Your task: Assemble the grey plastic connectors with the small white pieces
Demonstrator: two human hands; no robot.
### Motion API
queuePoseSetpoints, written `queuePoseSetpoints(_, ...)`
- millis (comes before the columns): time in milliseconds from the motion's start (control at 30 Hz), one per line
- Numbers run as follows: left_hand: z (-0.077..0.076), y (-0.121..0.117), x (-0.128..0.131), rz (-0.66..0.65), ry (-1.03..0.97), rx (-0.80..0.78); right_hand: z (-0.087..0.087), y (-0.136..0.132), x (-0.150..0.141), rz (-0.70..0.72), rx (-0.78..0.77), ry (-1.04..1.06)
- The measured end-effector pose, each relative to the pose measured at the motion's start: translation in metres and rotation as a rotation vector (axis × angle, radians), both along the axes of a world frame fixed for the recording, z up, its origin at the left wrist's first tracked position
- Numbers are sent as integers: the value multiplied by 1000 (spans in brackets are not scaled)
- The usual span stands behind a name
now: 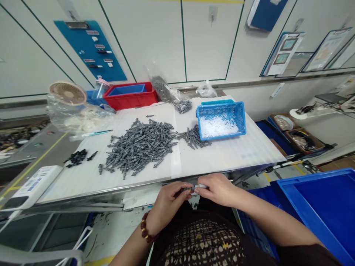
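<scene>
A grey plastic part (200,186) lies crosswise between the hands, just in front of the metal-edged table (244,155). The left hand (168,204) pinches one end, its fingers (185,191) curled narrowly around it. The right hand (217,190) closes on the other end, with its fingers (210,183) bent over the top. The two hands nearly meet, and only a short grey stretch shows between them. They hide most of the part, so its ends and exact grip are hard to make out. A beaded bracelet (145,228) circles the left wrist.

Beyond the hands, a large heap of grey parts (140,147) covers the white tabletop, with a smaller heap (192,137) just to its right. Beside that stands a blue basket (221,120) holding white pieces too small to tell apart. A few black parts (76,157) lie near the left side of the table. Farther back are a red crate (130,96), a clear bag of grey parts (169,96) and a small fan (68,93). A large blue crate (313,218) sits low on the right, cut off by the frame.
</scene>
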State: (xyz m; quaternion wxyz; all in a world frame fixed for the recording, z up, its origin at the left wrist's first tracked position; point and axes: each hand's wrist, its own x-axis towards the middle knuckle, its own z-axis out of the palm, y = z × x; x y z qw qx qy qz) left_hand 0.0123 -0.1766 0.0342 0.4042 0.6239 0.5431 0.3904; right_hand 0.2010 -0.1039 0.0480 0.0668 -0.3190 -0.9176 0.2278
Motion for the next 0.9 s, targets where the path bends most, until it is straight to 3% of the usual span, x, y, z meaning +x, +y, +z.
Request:
queuePoseSetpoints(167,-5,1,0,21,28,31,-2,1,-3,-80,5,-45)
queuePoseSetpoints(267,-7,2,1,58,-19,-62,-2,5,1,-119,-55,-38)
queuePoseSetpoints(367,-5,11,-1,59,-88,-152,-4,11,10,-96,-162,75)
queuePoseSetpoints(467,-3,36,-5,36,-94,-127,-9,17,20,-62,-243,237)
queuePoseSetpoints(533,-1,64,-8,55,81,-42,-12,20,25,-68,-280,299)
queuePoseSetpoints(633,0,115,-8,71,621,117,-15,22,29,-92,-331,347)
queuePoseSetpoints(667,0,131,-6,55,692,129,-15,22,30,-103,-342,359)
queuePoseSetpoints(800,-4,173,-1,-29,795,114,-13,23,32,-167,-355,367)
queuePoseSetpoints(900,-6,175,0,-43,804,130,-11,25,34,-200,-343,348)
